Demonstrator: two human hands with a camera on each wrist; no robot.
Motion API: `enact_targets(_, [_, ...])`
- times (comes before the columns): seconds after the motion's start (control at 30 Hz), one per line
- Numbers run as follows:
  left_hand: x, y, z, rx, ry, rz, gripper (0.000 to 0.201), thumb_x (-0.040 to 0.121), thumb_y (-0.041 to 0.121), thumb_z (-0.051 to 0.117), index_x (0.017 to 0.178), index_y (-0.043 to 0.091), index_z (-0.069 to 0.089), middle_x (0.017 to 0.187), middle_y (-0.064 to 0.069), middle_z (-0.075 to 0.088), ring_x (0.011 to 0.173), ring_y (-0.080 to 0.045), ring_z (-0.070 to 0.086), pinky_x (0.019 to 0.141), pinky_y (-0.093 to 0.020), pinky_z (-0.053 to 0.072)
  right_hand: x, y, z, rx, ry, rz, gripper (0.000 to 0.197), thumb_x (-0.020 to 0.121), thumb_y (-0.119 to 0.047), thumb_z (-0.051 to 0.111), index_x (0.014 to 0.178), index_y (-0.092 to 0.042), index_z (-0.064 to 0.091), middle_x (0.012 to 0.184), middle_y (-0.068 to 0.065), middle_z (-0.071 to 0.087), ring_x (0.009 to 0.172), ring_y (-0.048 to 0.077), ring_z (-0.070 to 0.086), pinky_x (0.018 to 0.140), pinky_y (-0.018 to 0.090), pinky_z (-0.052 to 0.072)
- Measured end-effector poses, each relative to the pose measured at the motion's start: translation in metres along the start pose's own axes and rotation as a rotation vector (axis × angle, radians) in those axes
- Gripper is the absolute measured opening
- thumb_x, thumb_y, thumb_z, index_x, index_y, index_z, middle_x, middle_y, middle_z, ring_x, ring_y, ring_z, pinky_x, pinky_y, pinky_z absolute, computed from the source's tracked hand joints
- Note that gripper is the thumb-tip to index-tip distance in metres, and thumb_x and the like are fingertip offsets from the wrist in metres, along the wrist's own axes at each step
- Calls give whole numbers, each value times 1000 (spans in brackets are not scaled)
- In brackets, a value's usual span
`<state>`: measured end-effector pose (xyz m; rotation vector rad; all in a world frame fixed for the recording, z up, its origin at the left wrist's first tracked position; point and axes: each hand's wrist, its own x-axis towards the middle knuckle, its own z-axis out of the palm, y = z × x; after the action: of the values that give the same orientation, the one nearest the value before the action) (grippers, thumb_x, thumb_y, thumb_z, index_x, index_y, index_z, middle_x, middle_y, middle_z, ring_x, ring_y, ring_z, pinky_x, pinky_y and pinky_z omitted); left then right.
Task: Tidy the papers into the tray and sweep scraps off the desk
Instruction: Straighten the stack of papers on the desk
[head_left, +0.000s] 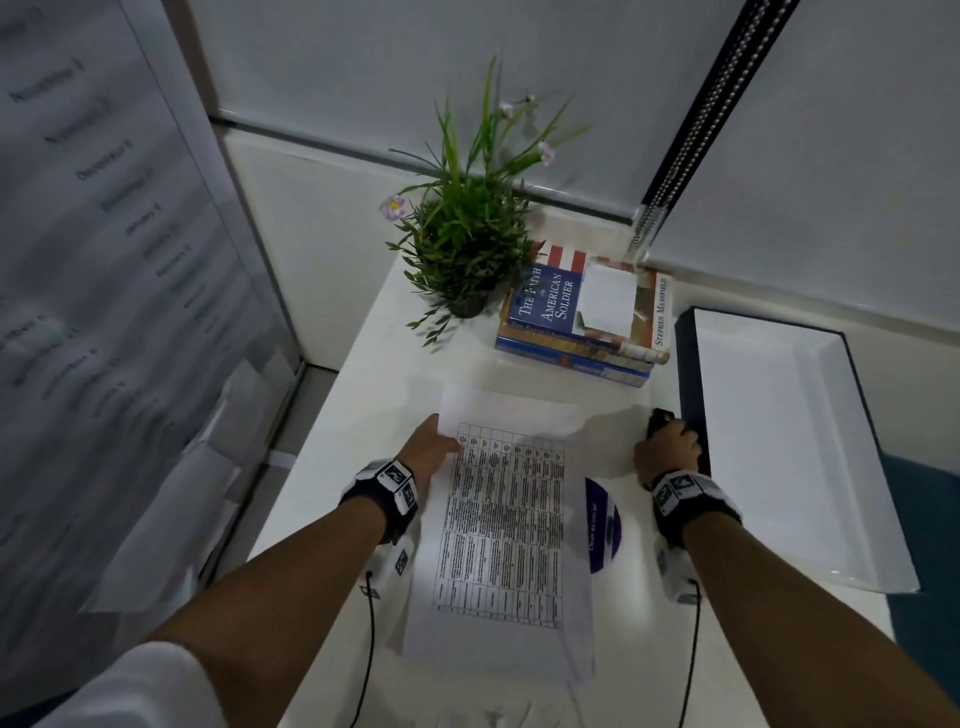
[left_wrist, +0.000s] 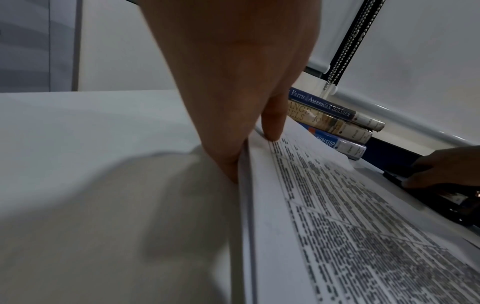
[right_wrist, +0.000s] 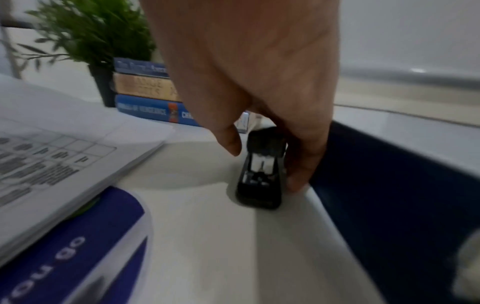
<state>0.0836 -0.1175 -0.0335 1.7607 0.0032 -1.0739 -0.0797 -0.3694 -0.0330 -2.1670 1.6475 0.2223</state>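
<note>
A stack of papers (head_left: 504, 530) with a printed table lies in the middle of the white desk (head_left: 363, 395). My left hand (head_left: 447, 441) pinches the stack's upper left edge, thumb (left_wrist: 272, 123) on top and fingers under the lifted edge of the papers (left_wrist: 337, 205). The tray (head_left: 779, 441), dark-walled and white inside, sits at the right. My right hand (head_left: 670, 441) curls over a black stapler (head_left: 662, 418) beside the tray's left wall. In the right wrist view the thumb and fingers of this hand (right_wrist: 266, 167) flank the stapler (right_wrist: 259, 197), next to the tray wall (right_wrist: 376, 185).
A potted plant (head_left: 462, 234) and a stack of three books (head_left: 582, 317) stand at the back of the desk. A purple and white round card (head_left: 605, 519) lies partly under the papers' right edge. A partition with hanging sheets (head_left: 104, 260) borders the left.
</note>
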Motion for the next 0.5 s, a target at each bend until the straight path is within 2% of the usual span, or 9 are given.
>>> enact_targets(0.1, [-4,3,1,-15,10,-37,47,82,-13,51,128,-6,44,125,-21,58,120,-35,53,97,-39,43,8,-3,3,125,1,83,50,87,-7,50,130,9,30,138,31,37,127,45,36,108,48,30])
enact_targets(0.17, [-10,9,3,8,18,-30,47,86,-13,48,132,-7,39,112,-8,57,118,-26,51,83,-27,44,7,-5,-1,230,-4,151,50,86,-7,53,128,6,30,135,30,39,125,45,40,104,48,34])
enact_targets(0.2, [-12,11,4,9,14,-27,49,88,-13,47,136,-6,35,106,-1,50,110,-18,47,71,-17,41,4,-7,-6,300,-17,146,46,85,-5,54,123,4,31,130,30,43,119,44,45,98,48,39])
enact_targets(0.27, [-14,13,8,9,23,-5,55,90,-12,46,141,-7,27,110,-1,34,97,-13,41,58,-8,32,-11,-13,-18,557,-44,33,36,83,3,55,107,-4,29,110,28,50,89,38,59,71,42,50])
enact_targets(0.3, [-13,12,8,11,36,14,56,90,-12,46,142,-7,26,113,-2,30,99,-12,38,62,-8,33,-23,-19,-26,746,-71,-41,41,82,8,55,103,-9,26,103,27,50,71,31,58,56,37,49])
enact_targets(0.33, [-11,10,8,17,50,35,58,90,-11,46,143,-6,25,114,-2,30,103,-13,35,72,-13,37,-36,-28,-34,944,-106,-117,48,80,12,56,104,-14,25,100,23,49,61,24,55,48,33,48])
enact_targets(0.37, [-11,8,8,40,58,59,58,89,-10,47,144,-3,26,116,-1,34,105,-14,36,82,-20,38,-46,-39,-40,1109,-146,-196,54,78,15,58,109,-17,26,99,17,50,59,21,55,48,33,49])
enact_targets(0.43, [-17,7,11,79,41,108,56,87,-5,47,140,5,36,112,-4,51,99,-18,48,87,-31,40,-64,-67,-46,1349,-276,-329,56,76,16,59,113,-20,37,98,10,52,72,26,62,60,41,55])
enact_targets(0.5, [-24,7,13,130,33,175,52,87,-4,45,137,10,41,112,-2,57,99,-18,53,88,-29,45,-77,-99,-44,1460,-347,-342,33,79,9,61,104,-10,49,93,10,56,82,27,63,68,43,54])
